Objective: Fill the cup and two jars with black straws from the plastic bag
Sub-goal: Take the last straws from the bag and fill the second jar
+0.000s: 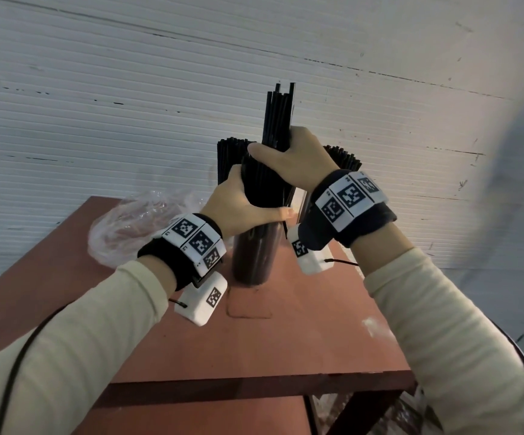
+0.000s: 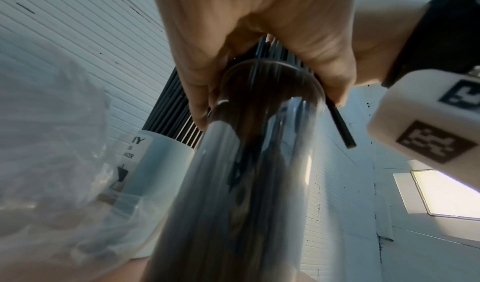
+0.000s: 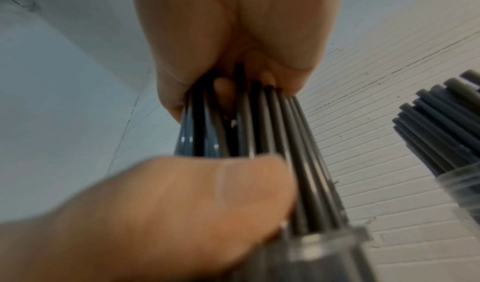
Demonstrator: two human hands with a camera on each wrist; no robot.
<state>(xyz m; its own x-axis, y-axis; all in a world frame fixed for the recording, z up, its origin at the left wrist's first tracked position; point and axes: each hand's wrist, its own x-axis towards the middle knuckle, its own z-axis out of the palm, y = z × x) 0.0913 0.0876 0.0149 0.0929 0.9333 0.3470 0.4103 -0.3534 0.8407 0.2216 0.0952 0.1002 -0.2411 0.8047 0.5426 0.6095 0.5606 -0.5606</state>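
A clear jar [image 1: 254, 255] stands mid-table, packed with black straws [image 1: 264, 183]. My left hand [image 1: 242, 205] wraps round these straws just above the jar's rim [image 2: 272, 71]. My right hand [image 1: 292, 161] grips a smaller bundle of straws [image 1: 278, 117] higher up, their tops sticking out above the rest. In the right wrist view its fingers [image 3: 233, 40] curl round the bundle [image 3: 272, 132]. One straw [image 2: 340, 126] hangs outside the jar's rim. A white cup [image 2: 166, 149] full of straws [image 1: 229, 155] stands behind on the left. A second jar of straws [image 1: 345, 158] stands behind on the right.
The crumpled clear plastic bag [image 1: 129, 224] lies at the table's back left. The reddish table [image 1: 285, 340] has a front edge close to me and a right edge near my right forearm. A ribbed white wall [image 1: 129, 89] rises right behind.
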